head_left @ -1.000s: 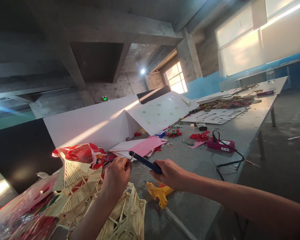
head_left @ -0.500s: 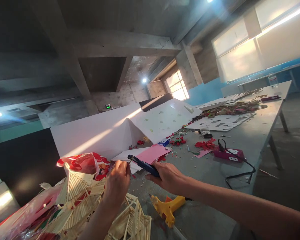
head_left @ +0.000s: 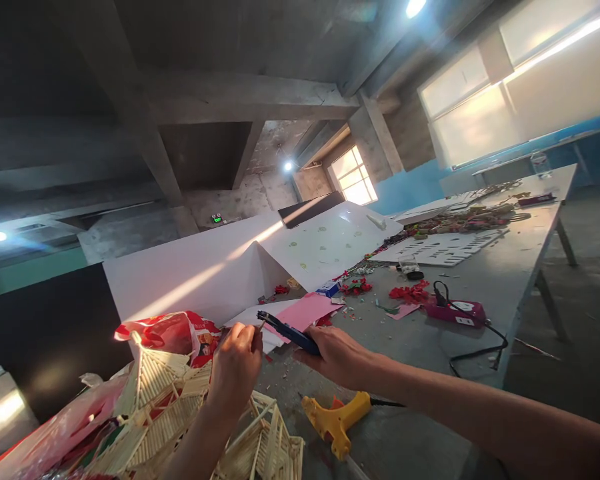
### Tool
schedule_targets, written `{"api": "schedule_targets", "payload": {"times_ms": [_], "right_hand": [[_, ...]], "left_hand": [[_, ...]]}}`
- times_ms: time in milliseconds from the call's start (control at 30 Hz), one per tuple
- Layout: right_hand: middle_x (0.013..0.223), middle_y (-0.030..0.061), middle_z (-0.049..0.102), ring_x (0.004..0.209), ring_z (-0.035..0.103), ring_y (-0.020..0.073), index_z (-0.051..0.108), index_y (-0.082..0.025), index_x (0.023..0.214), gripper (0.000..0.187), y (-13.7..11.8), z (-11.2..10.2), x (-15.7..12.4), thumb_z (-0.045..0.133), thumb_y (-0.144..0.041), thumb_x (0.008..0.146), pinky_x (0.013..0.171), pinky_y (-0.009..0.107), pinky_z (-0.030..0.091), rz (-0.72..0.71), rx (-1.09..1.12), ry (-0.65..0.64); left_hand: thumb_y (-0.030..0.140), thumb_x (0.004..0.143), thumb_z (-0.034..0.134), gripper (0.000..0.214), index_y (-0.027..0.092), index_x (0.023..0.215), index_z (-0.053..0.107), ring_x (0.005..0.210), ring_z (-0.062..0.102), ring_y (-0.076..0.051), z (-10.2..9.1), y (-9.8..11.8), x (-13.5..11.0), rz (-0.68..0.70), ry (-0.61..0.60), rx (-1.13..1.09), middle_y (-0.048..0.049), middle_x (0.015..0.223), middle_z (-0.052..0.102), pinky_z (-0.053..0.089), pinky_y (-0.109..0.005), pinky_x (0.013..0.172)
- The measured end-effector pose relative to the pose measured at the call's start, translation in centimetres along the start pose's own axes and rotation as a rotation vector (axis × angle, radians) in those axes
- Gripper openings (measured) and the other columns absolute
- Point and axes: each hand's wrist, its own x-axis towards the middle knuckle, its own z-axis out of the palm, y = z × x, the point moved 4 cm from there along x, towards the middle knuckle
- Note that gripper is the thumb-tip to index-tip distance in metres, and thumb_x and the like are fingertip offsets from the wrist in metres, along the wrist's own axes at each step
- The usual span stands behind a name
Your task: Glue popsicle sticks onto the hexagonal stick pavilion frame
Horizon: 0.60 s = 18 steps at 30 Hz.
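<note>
Above the grey tabletop (head_left: pixel 395 340), I am wrapping my right hand (head_left: pixel 343 357) around dark-blue pliers (head_left: pixel 296 336), while my left hand (head_left: pixel 236 360) is pinching a thin stick (head_left: pixel 263 325) at their tip and a yellow glue gun (head_left: pixel 337 420) is lying near the stick-built model (head_left: pixel 285 443).

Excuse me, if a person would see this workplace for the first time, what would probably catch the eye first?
Probably the bright yellow glue gun, lying on the grey table below the right hand in the view. Next, the pale stick-built structure at lower left, partly behind the left forearm. Near the centre, the right hand grips a dark blue tool, its tip close to the left hand.
</note>
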Motion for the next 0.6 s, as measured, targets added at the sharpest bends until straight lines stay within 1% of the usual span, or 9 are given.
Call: {"api": "schedule_targets", "payload": {"times_ms": [167,400,500,600], "right_hand": [[0.073,0.0067,0.064,0.063,0.056,0.0160,0.057,-0.015,0.084,0.036,0.17,0.15,0.10,0.042,-0.047,0.083,0.052,0.024,0.027,-0.001,-0.031,0.014],[0.072,0.0063,0.063,0.062,0.056,0.0160,0.056,-0.016,0.081,0.035,-0.07,0.09,0.13,0.042,-0.047,0.083,0.050,0.024,0.025,-0.003,-0.071,0.030],[0.072,0.0064,0.063,0.061,0.056,0.0158,0.056,-0.016,0.082,0.034,-0.20,0.02,0.17,0.042,-0.047,0.083,0.050,0.024,0.025,-0.005,-0.068,0.017],[0.075,0.0075,0.064,0.062,0.056,0.0161,0.056,-0.015,0.083,0.034,-0.23,0.03,0.27,0.042,-0.047,0.083,0.050,0.024,0.025,-0.002,-0.073,-0.002]], "left_hand": [[0.020,0.085,0.044,0.024,0.018,0.063,0.055,0.058,0.055,-0.011,0.39,-0.23,-0.12,-0.038,-0.070,0.034,-0.0002,0.066,0.054,0.038,-0.019,0.054],[0.019,0.086,0.043,0.023,0.018,0.067,0.056,0.066,0.057,-0.013,-0.04,0.14,-0.09,-0.068,-0.152,0.114,-0.0017,0.070,0.056,0.039,-0.021,0.057],[0.019,0.086,0.044,0.022,0.018,0.067,0.056,0.066,0.057,-0.014,0.11,0.05,-0.13,-0.072,-0.156,0.137,-0.0015,0.070,0.055,0.038,-0.021,0.057],[0.019,0.086,0.043,0.022,0.018,0.067,0.055,0.066,0.055,-0.015,0.35,-0.08,-0.30,-0.041,-0.126,0.176,-0.0019,0.070,0.054,0.038,-0.023,0.059]]}}
